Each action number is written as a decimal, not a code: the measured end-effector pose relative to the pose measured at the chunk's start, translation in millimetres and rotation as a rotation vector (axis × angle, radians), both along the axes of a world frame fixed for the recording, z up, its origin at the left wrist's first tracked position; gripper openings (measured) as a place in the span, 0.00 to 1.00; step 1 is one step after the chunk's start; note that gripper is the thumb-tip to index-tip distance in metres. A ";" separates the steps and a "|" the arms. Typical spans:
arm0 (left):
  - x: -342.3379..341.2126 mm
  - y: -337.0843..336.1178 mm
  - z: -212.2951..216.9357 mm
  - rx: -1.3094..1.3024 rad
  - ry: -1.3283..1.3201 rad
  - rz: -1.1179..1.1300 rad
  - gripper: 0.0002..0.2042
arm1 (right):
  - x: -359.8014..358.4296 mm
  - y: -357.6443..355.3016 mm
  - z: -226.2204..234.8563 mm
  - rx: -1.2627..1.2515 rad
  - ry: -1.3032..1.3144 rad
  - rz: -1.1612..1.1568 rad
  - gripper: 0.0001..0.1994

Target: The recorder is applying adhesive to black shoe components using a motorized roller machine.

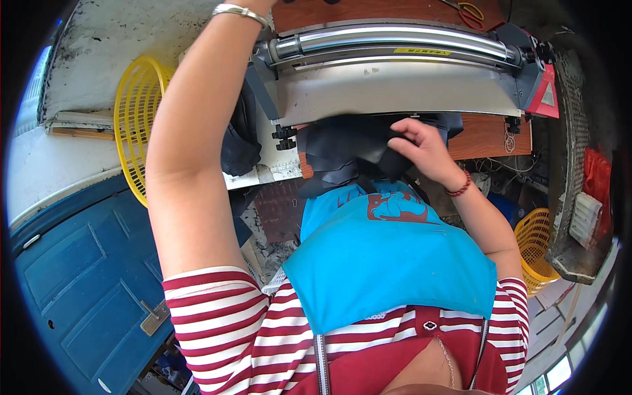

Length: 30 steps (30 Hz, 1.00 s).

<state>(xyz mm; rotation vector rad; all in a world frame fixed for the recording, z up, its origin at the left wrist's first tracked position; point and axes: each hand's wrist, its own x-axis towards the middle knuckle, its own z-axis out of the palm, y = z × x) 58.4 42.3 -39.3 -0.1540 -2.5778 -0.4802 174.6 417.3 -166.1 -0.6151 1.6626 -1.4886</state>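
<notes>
My right hand [424, 150], with a red bead bracelet at the wrist, is over a pile of thin black sheet pieces [345, 141]. Its thumb and fingers are apart, with nothing visibly gripped. The black pieces lie on my lap and at the front edge of a roller machine [401, 85], which has a long shiny roller and a sloping metal plate. My left arm reaches up past the machine's left end. Only the base of my left hand [262, 3] shows beyond a silver bangle; its fingers are cut off by the top edge.
A yellow basket [139, 118] stands left of my arm, another yellow basket [534, 247] at lower right. Orange-handled scissors [471, 13] lie behind the machine. Dark material [241, 138] hangs by its left end. Black knobs [284, 138] jut from its front. A blue door [85, 276] is at left.
</notes>
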 end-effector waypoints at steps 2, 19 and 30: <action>0.6 29.8 -29.6 0.056 -0.155 -0.024 0.13 | -7.9 3.6 28.6 -0.051 -0.160 -0.173 0.17; -10.7 52.8 -67.9 0.735 -0.865 0.306 0.14 | -50.4 -6.0 35.1 0.308 1.101 -0.392 0.11; -28.0 1.1 -0.5 1.010 -0.316 0.274 0.08 | 29.9 -65.6 -107.4 0.210 1.276 0.083 0.13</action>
